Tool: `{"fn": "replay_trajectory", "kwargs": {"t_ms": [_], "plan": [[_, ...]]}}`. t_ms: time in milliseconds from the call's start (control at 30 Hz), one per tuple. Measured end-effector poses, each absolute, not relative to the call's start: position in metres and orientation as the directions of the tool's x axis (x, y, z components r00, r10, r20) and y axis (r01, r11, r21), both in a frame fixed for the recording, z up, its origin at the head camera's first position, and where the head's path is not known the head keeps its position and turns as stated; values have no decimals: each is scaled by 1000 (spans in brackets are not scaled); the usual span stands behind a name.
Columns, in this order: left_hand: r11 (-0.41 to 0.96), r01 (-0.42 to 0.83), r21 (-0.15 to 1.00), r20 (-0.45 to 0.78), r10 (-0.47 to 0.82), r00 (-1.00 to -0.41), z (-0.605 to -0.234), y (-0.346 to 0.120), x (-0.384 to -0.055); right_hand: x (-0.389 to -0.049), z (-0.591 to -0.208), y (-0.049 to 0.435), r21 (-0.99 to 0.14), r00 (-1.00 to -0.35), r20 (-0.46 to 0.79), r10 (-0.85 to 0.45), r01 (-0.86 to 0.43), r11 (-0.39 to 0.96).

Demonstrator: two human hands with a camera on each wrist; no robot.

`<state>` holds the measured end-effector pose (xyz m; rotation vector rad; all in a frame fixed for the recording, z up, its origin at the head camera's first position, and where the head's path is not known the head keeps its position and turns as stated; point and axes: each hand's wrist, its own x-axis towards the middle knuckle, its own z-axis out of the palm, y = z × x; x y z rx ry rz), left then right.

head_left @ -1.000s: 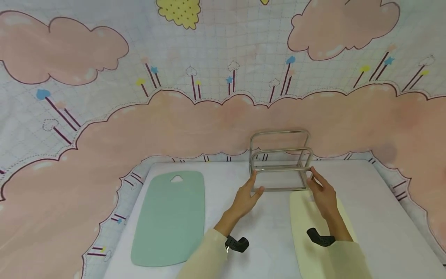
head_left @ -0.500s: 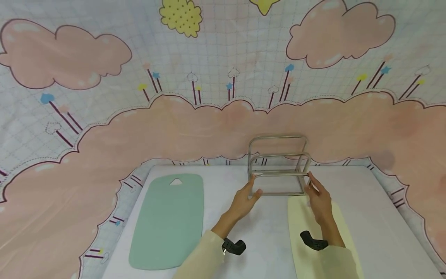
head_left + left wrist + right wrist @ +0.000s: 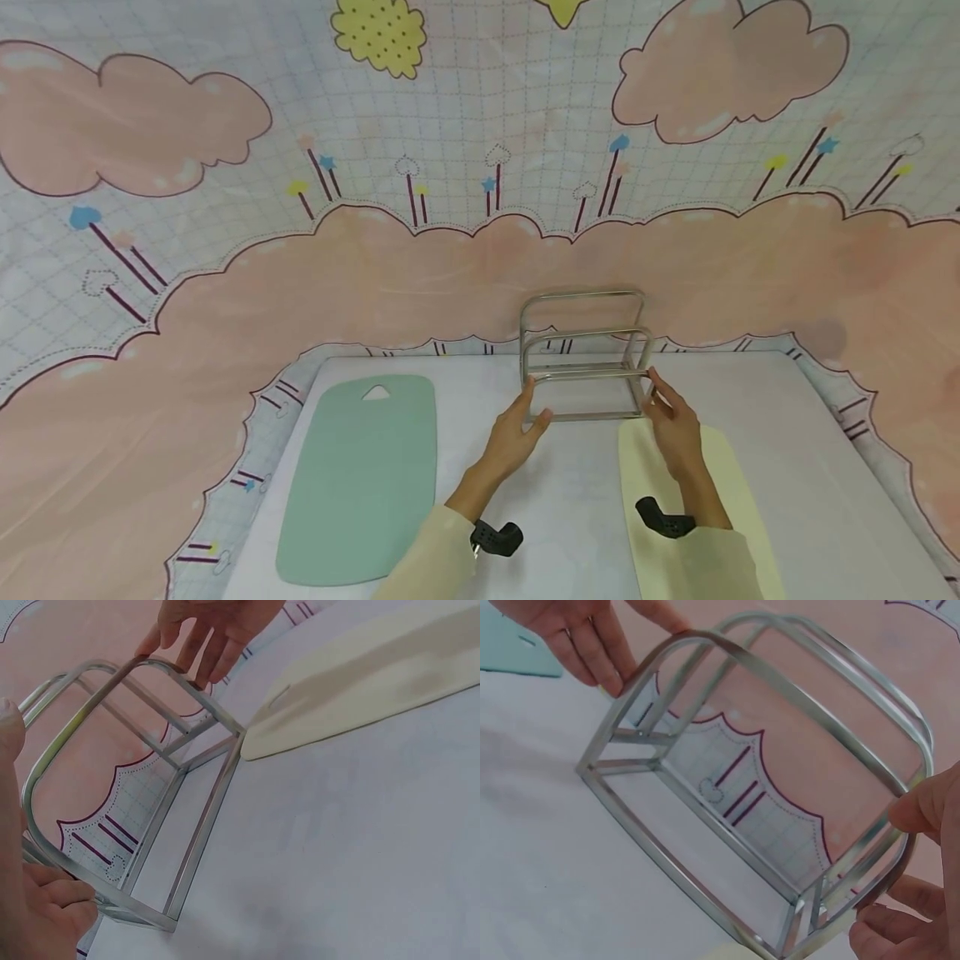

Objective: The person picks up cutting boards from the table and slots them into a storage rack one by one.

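Note:
Near the back of the white table stands an upright metal wire rack [image 3: 592, 375] with rounded hoops and nothing in its slots. My left hand [image 3: 510, 442] holds its left side, index finger on the front hoop's corner. At the opposite corner, my right hand [image 3: 677, 433] grips the hoop between thumb and fingers. The right wrist view shows the rack's front hoop [image 3: 806, 709] between both hands. A pale yellow cutting board [image 3: 738, 500] lies flat, partly under the right forearm. Its rounded end with a slot is close to the rack's front corner in the left wrist view.
A green cutting board [image 3: 360, 483] with a triangular hole lies flat on the left of the white table [image 3: 570, 517]. Behind the table hangs a cloth [image 3: 450, 275] printed with pink clouds, right behind the rack.
Both hands have shifted the rack slightly to the left, keeping their hold on it. The two boards stay in place while the head view tilts a little.

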<state>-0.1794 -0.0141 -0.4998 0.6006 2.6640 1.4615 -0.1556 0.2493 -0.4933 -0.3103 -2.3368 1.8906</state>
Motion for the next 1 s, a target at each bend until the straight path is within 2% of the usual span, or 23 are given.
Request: {"fn": "replay_trajectory", "kwargs": {"t_ms": [200, 433, 700, 1000], "plan": [[484, 312, 817, 163, 325, -932, -499, -20, -175, -158, -491, 243, -969, -979, -13, 204, 63, 240], [507, 289, 812, 156, 288, -945, -495, -25, -173, -161, -490, 237, -977, -985, -27, 170, 62, 206], [491, 264, 831, 131, 287, -949, -500, -28, -163, -157, -498, 236, -970, -986, -32, 164, 70, 232], [498, 321, 805, 204, 275, -940, -507, -39, -161, -154, -504, 229, -964, -993, 19, 120, 14, 267]]}}
